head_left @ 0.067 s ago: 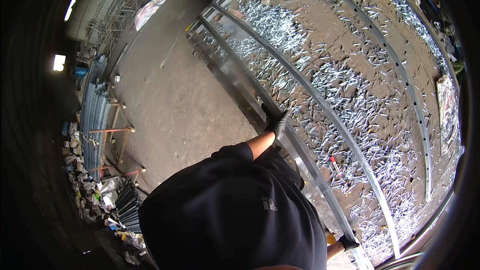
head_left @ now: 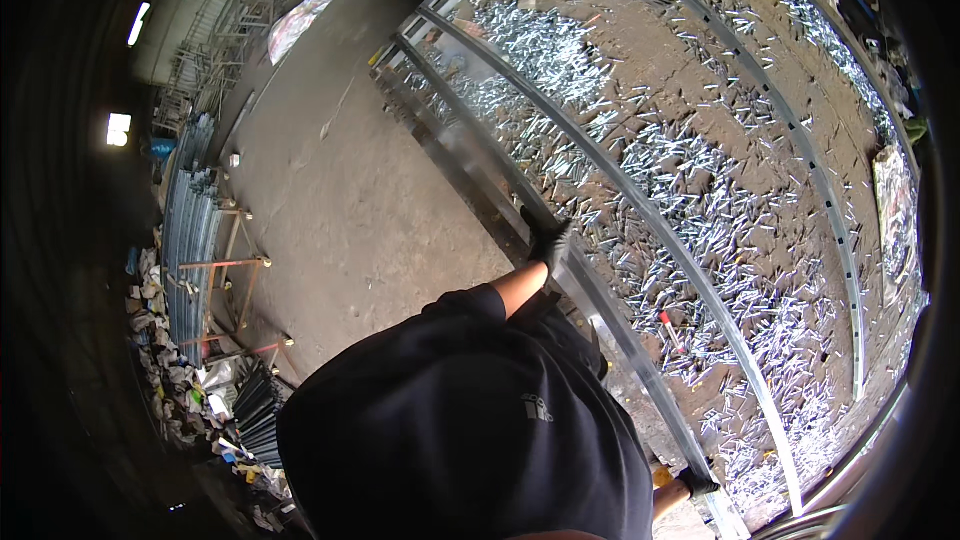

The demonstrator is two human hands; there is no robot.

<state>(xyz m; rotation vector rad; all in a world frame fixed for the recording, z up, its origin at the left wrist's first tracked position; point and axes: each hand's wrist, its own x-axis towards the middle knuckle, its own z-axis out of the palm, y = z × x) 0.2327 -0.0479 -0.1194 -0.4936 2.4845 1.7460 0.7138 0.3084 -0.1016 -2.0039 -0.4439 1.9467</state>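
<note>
My left hand (head_left: 548,243), in a black glove, is closed around a long grey metal bar (head_left: 640,362) at about the middle of its visible length. Farther along the same bar, near the lower edge of the view, my gloved right hand (head_left: 699,483) grips it too. The bar slants from the upper middle to the lower right, close in front of my body. Beside it runs a second long metal bar (head_left: 684,258), which neither hand touches. The undersides of both hands and some of the fingers are hidden.
Many short metal pieces (head_left: 690,175) lie scattered over the dirty floor beyond the bars. A red-handled tool (head_left: 669,325) lies among them. A bar with evenly spaced holes (head_left: 800,135) stretches farther right. Bundled metal tubes (head_left: 190,240) rest on a rusty rack (head_left: 225,263) at left.
The far end of the held bar has shifted very slightly to the left. Both hands keep their grip on it.
</note>
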